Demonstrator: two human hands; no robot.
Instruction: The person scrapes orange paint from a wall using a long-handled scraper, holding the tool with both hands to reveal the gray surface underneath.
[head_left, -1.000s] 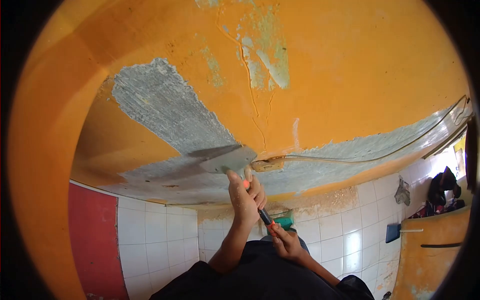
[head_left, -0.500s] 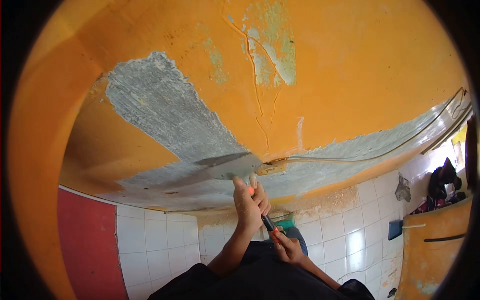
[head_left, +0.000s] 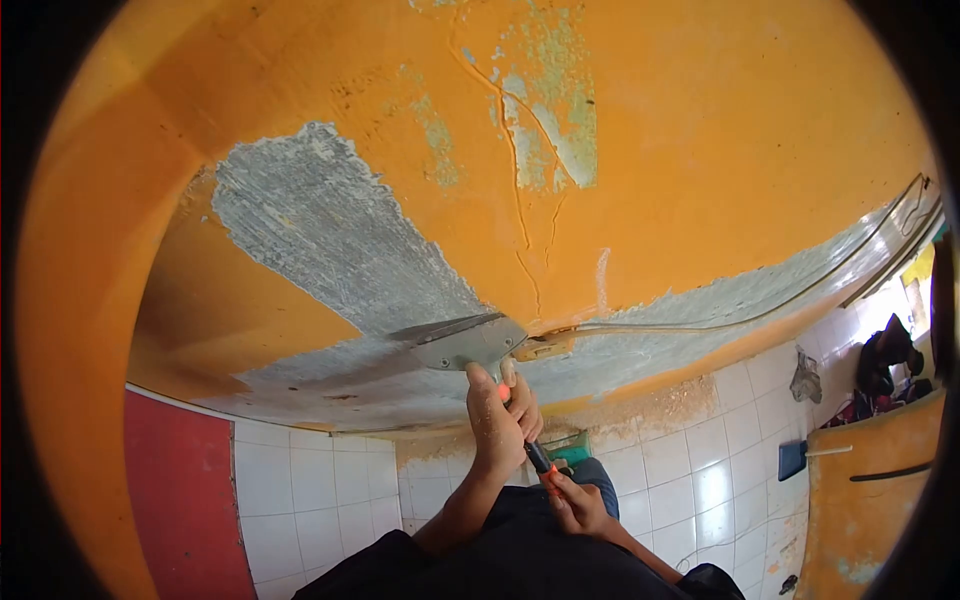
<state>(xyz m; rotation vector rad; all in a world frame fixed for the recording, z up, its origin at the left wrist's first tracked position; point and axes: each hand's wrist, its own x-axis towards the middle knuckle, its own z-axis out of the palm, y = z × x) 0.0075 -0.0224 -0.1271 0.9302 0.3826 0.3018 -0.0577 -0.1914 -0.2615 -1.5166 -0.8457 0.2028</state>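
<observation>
A wide-bladed scraper (head_left: 466,347) with a long black and orange handle lies with its blade against the wall, over a grey stripped patch (head_left: 310,215). My left hand (head_left: 497,418) is closed around the handle just below the blade, thumb and fingers near the blade's base. Lower down, my right hand (head_left: 582,505) grips the handle's orange end. Pale dust covers the left hand's fingers. Just right of the blade, a yellowish box (head_left: 545,348) with a cable sits on the wall. Orange paint (head_left: 700,180) surrounds the grey areas.
Raised cracks and a patch of peeling paint (head_left: 560,120) mark the wall above. A cable (head_left: 700,328) runs right along it. Below are white floor tiles (head_left: 670,460) with dust, a red panel (head_left: 190,480), a green object (head_left: 570,447), and dark items (head_left: 885,360) at right.
The wall sits slightly lower in view, and the scraper blade has shifted a little relative to it. Both hands keep the same hold on the handle.
</observation>
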